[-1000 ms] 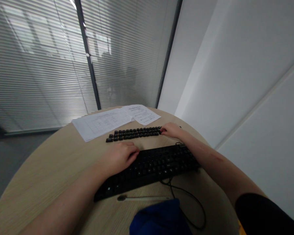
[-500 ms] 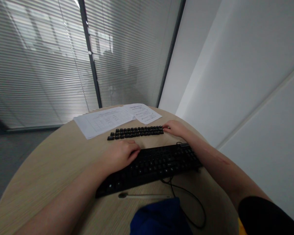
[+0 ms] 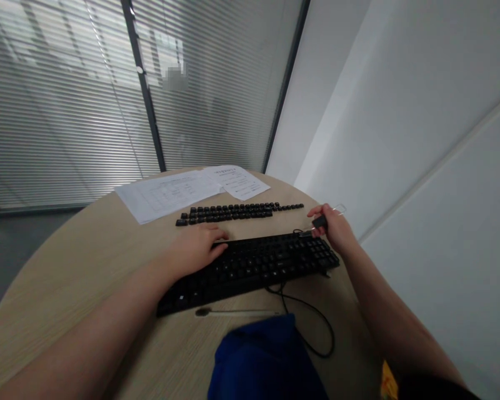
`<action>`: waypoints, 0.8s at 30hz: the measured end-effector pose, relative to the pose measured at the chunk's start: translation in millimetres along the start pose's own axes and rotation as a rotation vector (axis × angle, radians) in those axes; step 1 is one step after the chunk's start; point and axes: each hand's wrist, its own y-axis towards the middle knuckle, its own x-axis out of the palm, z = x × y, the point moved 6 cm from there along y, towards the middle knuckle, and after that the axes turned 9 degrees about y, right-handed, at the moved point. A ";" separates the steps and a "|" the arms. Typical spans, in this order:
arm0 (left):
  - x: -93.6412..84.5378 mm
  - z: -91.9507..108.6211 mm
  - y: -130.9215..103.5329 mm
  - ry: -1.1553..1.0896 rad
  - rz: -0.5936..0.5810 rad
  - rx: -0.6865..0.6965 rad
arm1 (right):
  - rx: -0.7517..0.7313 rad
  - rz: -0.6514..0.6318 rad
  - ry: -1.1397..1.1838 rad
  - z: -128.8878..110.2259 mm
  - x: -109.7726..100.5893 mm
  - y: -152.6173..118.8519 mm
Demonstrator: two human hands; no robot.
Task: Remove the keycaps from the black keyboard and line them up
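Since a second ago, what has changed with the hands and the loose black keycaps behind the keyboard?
The right hand has drawn back from the right end of the row of loose black keycaps toward the black keyboard's right rear corner, now pinching a small dark piece, likely a keycap. The left hand stays resting on the keyboard; the white papers are unmoved.

Bare bench [image 3: 79, 261] lies open at nine o'clock of the keyboard [image 3: 250, 266], wide enough for a hand to pass. At twelve o'clock the row of loose keycaps [image 3: 233, 212] and the papers [image 3: 170, 193] block the far side. At six o'clock a thin tool [image 3: 237, 313], the cable [image 3: 312, 322] and a blue cloth [image 3: 266, 361] crowd the near edge.
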 end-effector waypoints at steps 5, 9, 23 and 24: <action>11.5 -10.3 -0.2 -0.056 -0.047 -0.071 | 0.038 -0.072 0.350 10.6 14.9 -0.3; 15.7 -15.9 0.5 -0.096 -0.108 -0.102 | 0.074 -0.039 0.459 24.1 18.1 5.7; 9.4 -30.2 -3.9 -0.123 -0.160 -0.094 | 0.147 0.047 0.509 38.4 41.6 9.3; 10.5 -33.2 -5.2 -0.140 -0.186 -0.090 | 0.143 0.033 0.503 37.5 45.2 8.6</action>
